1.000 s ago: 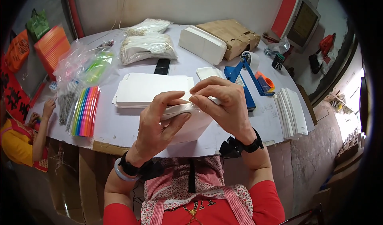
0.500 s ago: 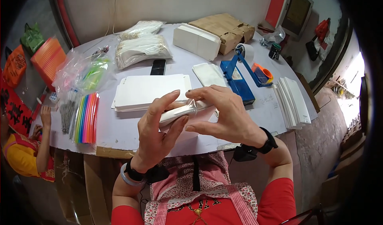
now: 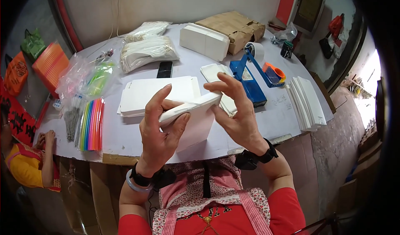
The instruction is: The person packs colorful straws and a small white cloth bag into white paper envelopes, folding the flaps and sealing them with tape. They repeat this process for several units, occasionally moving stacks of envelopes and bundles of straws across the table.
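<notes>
Above the table's near edge, a stack of white cards (image 3: 193,126) stands on edge between my two hands. My left hand (image 3: 160,129) grips its left end, thumb on the near face and fingers behind. My right hand (image 3: 239,116) pinches the upper right corner, with the thumb on the near side and the fingertips over the far side. A faint shiny strip, perhaps clear tape, shows on the top edge. Behind my hands lie a flat pile of white cards (image 3: 162,89) and a smaller white stack (image 3: 214,72).
A blue tape dispenser (image 3: 250,85) stands at right, near more white stacks (image 3: 306,104). Colourful sticks (image 3: 91,124), grey wire-like pieces (image 3: 74,120) and plastic bags (image 3: 100,77) lie at left. A phone (image 3: 165,69) is beyond; another person (image 3: 33,164) sits at far left.
My right hand has shifted right to the stack's corner, and its fingers have risen. The stack is turned so more of its near face shows. The other person's raised hand has come down.
</notes>
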The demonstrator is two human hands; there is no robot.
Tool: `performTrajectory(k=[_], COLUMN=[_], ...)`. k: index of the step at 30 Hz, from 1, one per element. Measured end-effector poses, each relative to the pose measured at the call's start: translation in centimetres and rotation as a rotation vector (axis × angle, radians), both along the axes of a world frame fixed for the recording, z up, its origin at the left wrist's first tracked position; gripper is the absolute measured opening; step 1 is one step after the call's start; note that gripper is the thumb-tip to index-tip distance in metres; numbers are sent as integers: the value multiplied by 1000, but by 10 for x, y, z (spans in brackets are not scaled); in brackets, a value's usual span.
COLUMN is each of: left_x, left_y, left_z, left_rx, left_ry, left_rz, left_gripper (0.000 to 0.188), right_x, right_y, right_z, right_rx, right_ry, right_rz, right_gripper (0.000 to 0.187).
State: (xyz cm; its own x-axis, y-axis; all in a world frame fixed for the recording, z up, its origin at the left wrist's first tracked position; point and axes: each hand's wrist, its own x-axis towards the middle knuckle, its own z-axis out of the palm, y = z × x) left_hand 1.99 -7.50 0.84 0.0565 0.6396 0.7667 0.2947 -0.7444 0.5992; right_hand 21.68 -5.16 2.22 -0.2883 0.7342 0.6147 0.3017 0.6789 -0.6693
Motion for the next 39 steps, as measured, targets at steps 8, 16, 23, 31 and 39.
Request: performTrajectory(k=[8, 16, 23, 31, 39], left_x=[6, 7, 3, 11, 6], left_y=[-5, -3, -13, -4, -30], left_z=[4, 2, 1, -17, 1], left_rx=[27, -12, 16, 197, 207], left_ry=[19, 0, 10, -67, 16], left_rz=[-13, -14, -8, -107, 125], left_gripper=[61, 66, 60, 30, 30], right_x=[-8, 5, -13, 9, 16], right_y=[0, -14, -7, -16, -6], right_z=[8, 5, 20, 34, 7], right_rx=[279, 852, 552, 207, 94], right_ry=[-30, -233, -386, -431, -270], right_rz=[-120, -206, 0, 13, 77], right_gripper=[72, 47, 41, 33, 30])
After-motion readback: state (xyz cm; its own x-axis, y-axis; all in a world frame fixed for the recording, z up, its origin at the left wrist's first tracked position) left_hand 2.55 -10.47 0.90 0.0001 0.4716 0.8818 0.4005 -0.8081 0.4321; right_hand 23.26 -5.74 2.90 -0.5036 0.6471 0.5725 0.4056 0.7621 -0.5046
